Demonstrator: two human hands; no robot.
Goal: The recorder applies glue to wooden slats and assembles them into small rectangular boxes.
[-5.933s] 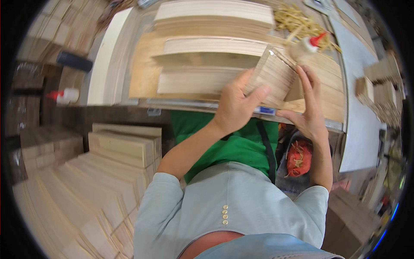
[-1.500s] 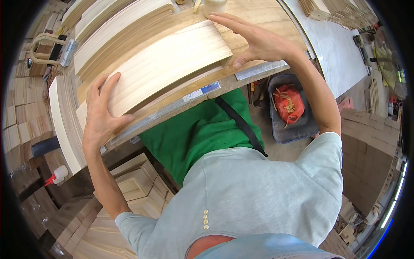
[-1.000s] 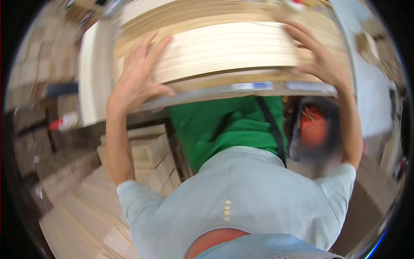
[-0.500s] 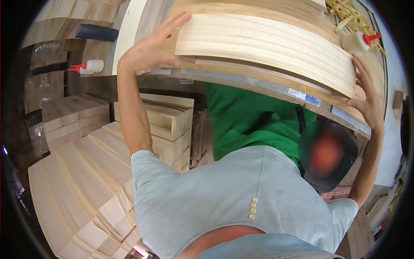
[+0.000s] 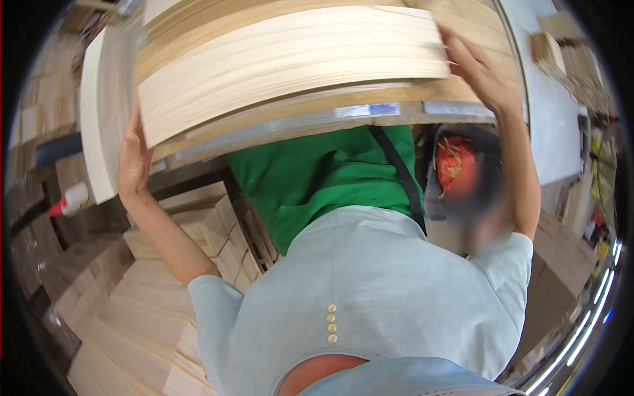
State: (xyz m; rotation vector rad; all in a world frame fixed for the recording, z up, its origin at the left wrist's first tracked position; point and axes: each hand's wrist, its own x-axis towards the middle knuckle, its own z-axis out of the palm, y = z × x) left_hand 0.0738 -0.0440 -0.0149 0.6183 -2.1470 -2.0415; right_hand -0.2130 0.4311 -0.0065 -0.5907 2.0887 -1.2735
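A long pale wooden board (image 5: 290, 59) lies lengthwise over the workbench (image 5: 264, 109), with layered-looking lines along its near edge. Whether it is one board or several stacked flush, I cannot tell. My left hand (image 5: 135, 162) is pressed to its left end near the front corner, fingers partly hidden behind the wood. At the opposite end, my right hand (image 5: 479, 72) curls its fingers against the board's edge, slightly blurred. The board is held between both hands.
Left of the bench stands a pale plank stack (image 5: 99, 119), with a white red-tipped glue bottle (image 5: 74, 199) and a dark cylinder (image 5: 58, 150) beside it. Wooden boxes (image 5: 191, 228) are piled at lower left. A dark bucket (image 5: 430, 191) with red contents sits under the bench's right part.
The view has swung, so bench and board appear farther left and tilted the other way. My left hand has gone from spread fingers at the board's far left corner to its near left corner.
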